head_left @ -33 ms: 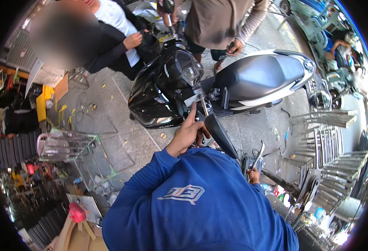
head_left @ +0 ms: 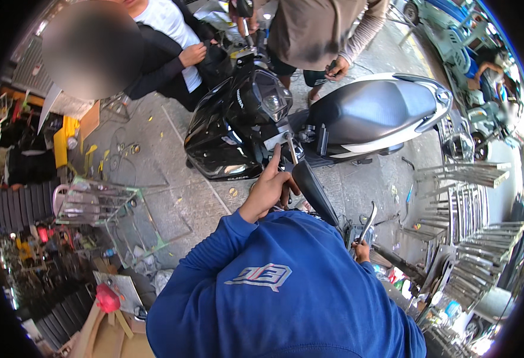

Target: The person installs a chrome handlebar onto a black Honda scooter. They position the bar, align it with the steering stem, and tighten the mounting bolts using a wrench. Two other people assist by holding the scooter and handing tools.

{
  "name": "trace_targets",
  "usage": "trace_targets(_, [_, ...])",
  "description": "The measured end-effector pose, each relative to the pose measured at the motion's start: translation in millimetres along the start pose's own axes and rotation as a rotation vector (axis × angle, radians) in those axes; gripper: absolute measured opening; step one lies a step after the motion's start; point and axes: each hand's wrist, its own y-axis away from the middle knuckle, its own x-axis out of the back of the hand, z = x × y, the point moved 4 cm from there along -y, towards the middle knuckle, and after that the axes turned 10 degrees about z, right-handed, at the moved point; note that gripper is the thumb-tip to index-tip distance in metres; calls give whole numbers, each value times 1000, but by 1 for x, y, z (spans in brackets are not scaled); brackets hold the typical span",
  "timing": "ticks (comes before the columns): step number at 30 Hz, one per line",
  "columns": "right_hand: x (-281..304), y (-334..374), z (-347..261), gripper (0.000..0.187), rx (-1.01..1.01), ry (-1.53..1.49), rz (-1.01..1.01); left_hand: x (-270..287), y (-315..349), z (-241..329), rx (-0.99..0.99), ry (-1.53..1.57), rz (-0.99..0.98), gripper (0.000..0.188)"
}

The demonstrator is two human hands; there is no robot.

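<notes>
A black scooter (head_left: 214, 140) with a grey-black seat (head_left: 372, 110) stands side-on in front of me. My left hand (head_left: 268, 188) is raised near its handlebar. The index finger points at a light-grey part (head_left: 274, 141) there, and I cannot tell whether it touches. The other fingers are loosely bent, with nothing visible in them. Just right of that hand is a black mirror (head_left: 318, 192) on a silver stem. Further right, my right hand (head_left: 362, 251), partly hidden by my blue sleeve, is closed at the lower end of a curved silver lever (head_left: 368, 222).
Across the scooter, a person in a brown shirt (head_left: 309, 36) stands with one hand low. Another person in a dark jacket (head_left: 154, 65) is at the far left. Metal frames (head_left: 104, 209) stand left; stacked metal racks (head_left: 482, 238) stand right. Yellow strips (head_left: 90, 154) lie about.
</notes>
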Motion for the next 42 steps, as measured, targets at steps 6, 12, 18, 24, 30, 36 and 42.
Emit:
trace_targets(6, [22, -65, 1, 18, 29, 108, -11, 2, -10, -16, -336, -490, 179, 85])
trace_targets(12, [13, -65, -39, 20, 162, 98, 30, -1, -26, -36, -575, -665, 294, 82])
trace_targets(18, [-1, -20, -47, 16, 160, 190, 77, 11, -24, -21, -476, -587, 182, 83])
trace_targets(24, [-18, 10, -16, 23, -1, 63, 2, 75, -98, 84, -714, -623, 528, 72])
trace_targets(30, [-52, 9, 37, 25, 41, 110, 90, 118, -233, 163, -587, -1100, 599, 76])
trace_targets(36, [-75, 8, 71, 19, 7, -45, 101, 124, -268, 184, -635, -1034, 482, 62])
trace_targets(42, [-79, 20, 101, 21, 94, -96, 6, 87, -155, 135, -747, -1094, 220, 46])
